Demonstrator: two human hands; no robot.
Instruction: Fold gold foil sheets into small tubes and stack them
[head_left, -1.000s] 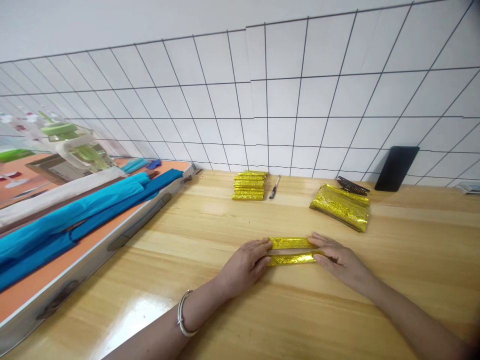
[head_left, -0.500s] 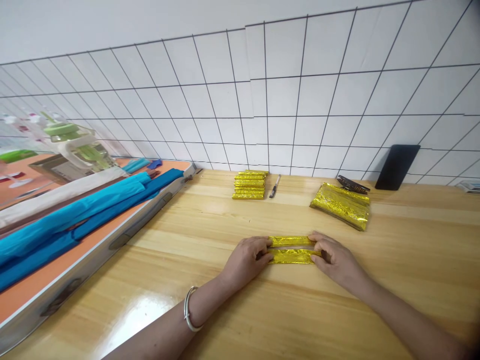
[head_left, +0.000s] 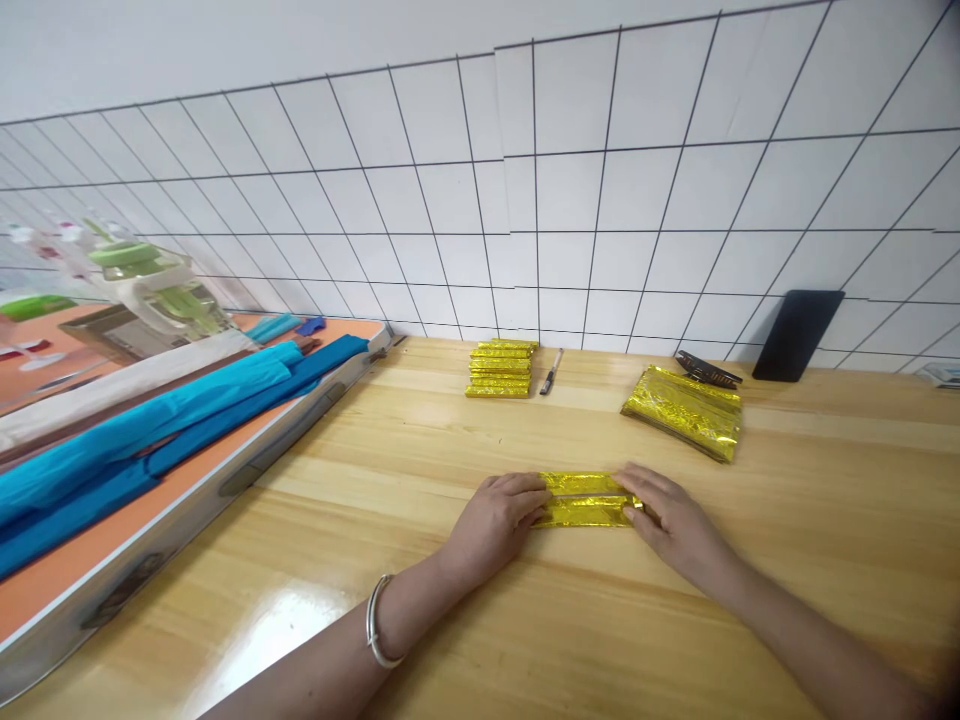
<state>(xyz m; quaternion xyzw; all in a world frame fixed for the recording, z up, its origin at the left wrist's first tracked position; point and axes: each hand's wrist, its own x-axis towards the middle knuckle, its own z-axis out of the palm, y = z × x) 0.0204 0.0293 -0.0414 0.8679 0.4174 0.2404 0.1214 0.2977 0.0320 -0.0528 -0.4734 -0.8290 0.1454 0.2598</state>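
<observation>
A strip of shiny gold foil [head_left: 585, 512] lies folded on the wooden table, its two long parts side by side with a narrow gap between them. On its left end is my left hand [head_left: 501, 518], fingers closed on the foil, a silver bangle round the wrist. My right hand [head_left: 669, 510] grips the right end between thumb and fingers. Behind, near the wall, sits a stack of narrow folded gold pieces [head_left: 499, 370]. A wider pile of flat gold foil [head_left: 686, 412] rests at the right.
A pen [head_left: 551, 372] lies beside the narrow stack. Behind the wide pile is a dark hair clip [head_left: 707, 371], and a black phone [head_left: 798, 335] leans on the tiled wall. Blue rolled cloth [head_left: 180, 405] and a green-lidded bottle [head_left: 154, 285] occupy the raised orange surface at left.
The foil's near part has shifted slightly and the gap has narrowed. My left fingers have moved a little to the right over the foil.
</observation>
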